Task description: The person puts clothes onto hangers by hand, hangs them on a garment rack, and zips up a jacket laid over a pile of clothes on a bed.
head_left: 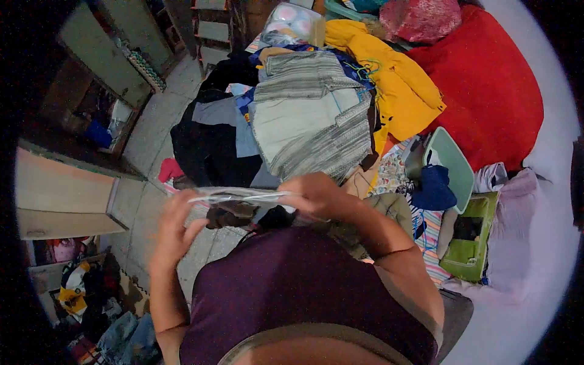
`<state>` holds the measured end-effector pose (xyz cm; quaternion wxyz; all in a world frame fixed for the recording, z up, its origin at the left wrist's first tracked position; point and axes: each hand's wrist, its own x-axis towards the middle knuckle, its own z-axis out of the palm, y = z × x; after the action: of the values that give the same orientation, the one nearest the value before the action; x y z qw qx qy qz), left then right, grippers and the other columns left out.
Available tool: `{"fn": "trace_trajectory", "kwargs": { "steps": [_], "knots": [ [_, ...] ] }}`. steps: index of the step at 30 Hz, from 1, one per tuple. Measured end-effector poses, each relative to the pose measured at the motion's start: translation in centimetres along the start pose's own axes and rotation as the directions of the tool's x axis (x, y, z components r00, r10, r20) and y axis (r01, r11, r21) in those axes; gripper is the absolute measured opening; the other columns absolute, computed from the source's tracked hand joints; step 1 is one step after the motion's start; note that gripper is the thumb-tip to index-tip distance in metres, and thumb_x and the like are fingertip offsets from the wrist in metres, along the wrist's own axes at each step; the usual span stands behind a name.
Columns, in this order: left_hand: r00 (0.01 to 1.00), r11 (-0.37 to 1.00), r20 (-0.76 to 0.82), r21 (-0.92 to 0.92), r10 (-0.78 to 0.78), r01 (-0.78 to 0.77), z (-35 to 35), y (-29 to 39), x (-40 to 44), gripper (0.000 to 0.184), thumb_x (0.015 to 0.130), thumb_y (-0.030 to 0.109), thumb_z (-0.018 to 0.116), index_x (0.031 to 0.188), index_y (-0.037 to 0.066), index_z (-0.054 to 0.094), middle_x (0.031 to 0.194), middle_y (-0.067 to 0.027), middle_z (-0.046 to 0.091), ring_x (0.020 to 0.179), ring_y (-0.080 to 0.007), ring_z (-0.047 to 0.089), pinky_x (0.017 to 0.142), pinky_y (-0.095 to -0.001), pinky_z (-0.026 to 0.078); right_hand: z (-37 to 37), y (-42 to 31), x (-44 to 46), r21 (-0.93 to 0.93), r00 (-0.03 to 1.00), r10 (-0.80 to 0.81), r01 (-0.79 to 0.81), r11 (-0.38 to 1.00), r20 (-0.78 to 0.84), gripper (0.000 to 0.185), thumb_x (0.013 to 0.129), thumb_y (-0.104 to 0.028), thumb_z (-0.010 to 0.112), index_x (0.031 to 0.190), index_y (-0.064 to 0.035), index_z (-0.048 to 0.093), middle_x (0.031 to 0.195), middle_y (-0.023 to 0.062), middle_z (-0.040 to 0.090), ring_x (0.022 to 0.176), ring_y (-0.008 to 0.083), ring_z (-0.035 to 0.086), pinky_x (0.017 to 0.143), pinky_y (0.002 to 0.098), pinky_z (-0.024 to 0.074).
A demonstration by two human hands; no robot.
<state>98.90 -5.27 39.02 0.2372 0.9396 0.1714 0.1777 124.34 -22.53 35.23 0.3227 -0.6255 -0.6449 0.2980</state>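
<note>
In front of my chest a clear, whitish plastic bag (240, 196) is stretched sideways between my two hands. My left hand (173, 225), smeared by motion, grips its left end with the thumb lower down. The right end is pinched in the closed fingers of my right hand (313, 193). Dark cloth shows just below the plastic edge; whether it lies inside or behind the plastic, I cannot tell. Beyond my hands, a grey-and-white striped shirt (310, 115) is spread over a heap of clothes, with black garments (210, 146) to its left.
A yellow garment (401, 91) and a big red bundle (486, 85) lie at the right. Near them are a pale green basket (456, 164) and a green fabric box (471, 243). Open cabinets (91, 79) line the left, above a tiled floor (137, 201). More clothes (121, 334) fill the lower left.
</note>
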Motion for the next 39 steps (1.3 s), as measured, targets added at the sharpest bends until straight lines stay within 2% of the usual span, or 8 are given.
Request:
{"fn": "trace_trajectory", "kwargs": {
  "steps": [6,9,11,14,20,26,32,39],
  "knots": [
    [1.000,1.000,0.010,0.009,0.018,-0.018,2.9,-0.7,0.5,0.016,0.073,0.008,0.063,0.088,0.005,0.058,0.075,-0.0116,0.057,0.071,-0.0275,0.056,0.061,-0.0344,0.042,-0.6,0.2,0.1,0.200,0.999,-0.050,0.047,0.979,0.006,0.024,0.081,-0.024,0.052,0.092,-0.0040,0.059,0.078,0.0123,0.059,0.067,0.0258,0.056,0.062,0.0315,0.0438],
    [0.994,0.998,-0.113,-0.068,-0.005,-0.003,3.4,-1.2,-0.2,0.008,0.074,0.006,0.062,0.080,0.003,0.059,0.066,-0.0110,0.054,0.058,-0.0253,0.053,0.052,-0.0326,0.040,-0.3,7.6,1.3,0.298,0.944,-0.191,0.270,0.916,-0.268,0.027,0.085,-0.023,0.048,0.101,-0.0026,0.055,0.098,0.0183,0.057,0.087,0.0325,0.056,0.077,0.0339,0.0446],
    [0.985,0.998,-0.171,-0.068,-0.028,0.016,3.2,-1.5,-0.6,0.007,0.074,0.005,0.061,0.080,0.003,0.059,0.066,-0.0110,0.054,0.056,-0.0248,0.053,0.051,-0.0319,0.040,-1.6,9.7,2.5,0.371,0.895,0.299,-0.167,0.913,-0.332,0.034,0.083,-0.022,0.051,0.110,-0.0007,0.051,0.107,0.0201,0.054,0.097,0.0340,0.053,0.085,0.0348,0.0424],
    [0.966,0.999,-0.256,-0.032,-0.026,0.018,2.6,-1.8,-0.9,0.007,0.074,0.004,0.061,0.081,0.002,0.060,0.066,-0.0112,0.055,0.056,-0.0245,0.053,0.051,-0.0315,0.041,0.1,19.3,3.9,-0.139,0.837,0.225,-0.333,0.932,-0.498,0.042,0.082,-0.025,0.052,0.115,-0.0002,0.047,0.113,0.0199,0.051,0.102,0.0358,0.050,0.088,0.0379,0.0410],
    [0.966,0.998,-0.254,0.018,-0.052,0.058,0.5,-0.9,-0.9,0.008,0.075,0.004,0.060,0.082,0.001,0.060,0.065,-0.0111,0.052,0.055,-0.0233,0.051,0.051,-0.0301,0.039,1.7,25.2,5.7,-0.296,0.663,0.606,-0.744,0.599,-0.439,0.042,0.079,-0.025,0.051,0.114,-0.0016,0.049,0.120,0.0211,0.046,0.101,0.0369,0.051,0.086,0.0425,0.0412],
    [0.959,0.997,-0.275,0.014,-0.070,0.077,-0.2,-0.9,-1.2,0.007,0.076,0.003,0.059,0.082,0.000,0.060,0.065,-0.0100,0.053,0.056,-0.0198,0.051,0.053,-0.0284,0.040,1.1,27.1,4.1,-0.571,0.755,0.644,-0.584,0.577,-0.122,0.040,0.079,-0.035,0.048,0.097,-0.0011,0.061,0.100,0.0199,0.059,0.090,0.0359,0.057,0.079,0.0434,0.0442],
    [0.938,0.994,-0.342,0.065,-0.064,0.091,-0.8,-2.3,-1.8,0.005,0.078,0.002,0.058,0.082,-0.001,0.060,0.069,-0.0108,0.056,0.060,-0.0195,0.054,0.056,-0.0270,0.042,-2.8,20.2,-1.3,-0.514,0.748,0.621,-0.638,0.574,-0.235,0.047,0.077,-0.042,0.050,0.083,0.0026,0.063,0.089,0.0223,0.061,0.084,0.0370,0.058,0.074,0.0429,0.0464],
    [0.942,0.986,-0.309,0.051,-0.133,0.156,-1.1,-3.4,-1.2,0.005,0.077,0.002,0.058,0.082,0.000,0.059,0.064,-0.0096,0.051,0.054,-0.0188,0.049,0.051,-0.0275,0.038,-7.3,25.8,-12.3,-0.467,0.400,0.775,-0.870,0.155,-0.489,0.028,0.075,-0.025,0.051,0.087,-0.0043,0.065,0.093,0.0179,0.062,0.092,0.0366,0.056,0.076,0.0455,0.0452]
  ]
}}
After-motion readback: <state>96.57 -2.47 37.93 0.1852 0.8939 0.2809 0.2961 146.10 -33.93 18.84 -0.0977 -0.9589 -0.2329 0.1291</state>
